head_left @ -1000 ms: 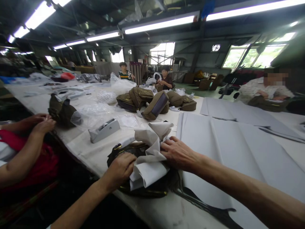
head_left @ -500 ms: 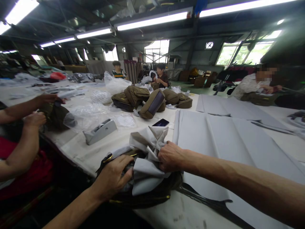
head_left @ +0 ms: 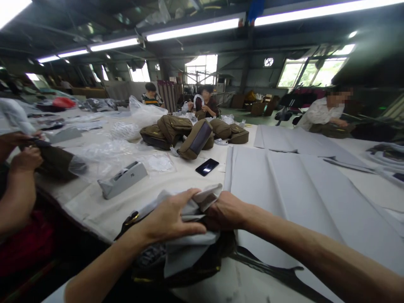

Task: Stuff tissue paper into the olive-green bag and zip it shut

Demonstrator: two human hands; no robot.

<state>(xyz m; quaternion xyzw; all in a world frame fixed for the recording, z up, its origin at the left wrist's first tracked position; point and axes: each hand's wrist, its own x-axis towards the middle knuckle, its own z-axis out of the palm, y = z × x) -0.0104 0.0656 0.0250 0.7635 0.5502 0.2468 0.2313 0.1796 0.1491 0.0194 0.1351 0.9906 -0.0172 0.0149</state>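
Two hands meet on the crumpled grey paper [head_left: 186,248] in the dark bag [head_left: 205,265] at the table [head_left: 104,210] edge, left hand [head_left: 170,216] spread flat on it, right hand [head_left: 225,212] fisted in its folds; light, soft and springy, it is probably best gripped by bunches.

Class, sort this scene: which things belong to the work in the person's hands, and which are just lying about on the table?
In the work: left hand, right hand, crumpled paper, dark bag under it, probably the flat paper sheets.
Lying about: tape dispenser, phone, pile of olive bags, plastic wrap.
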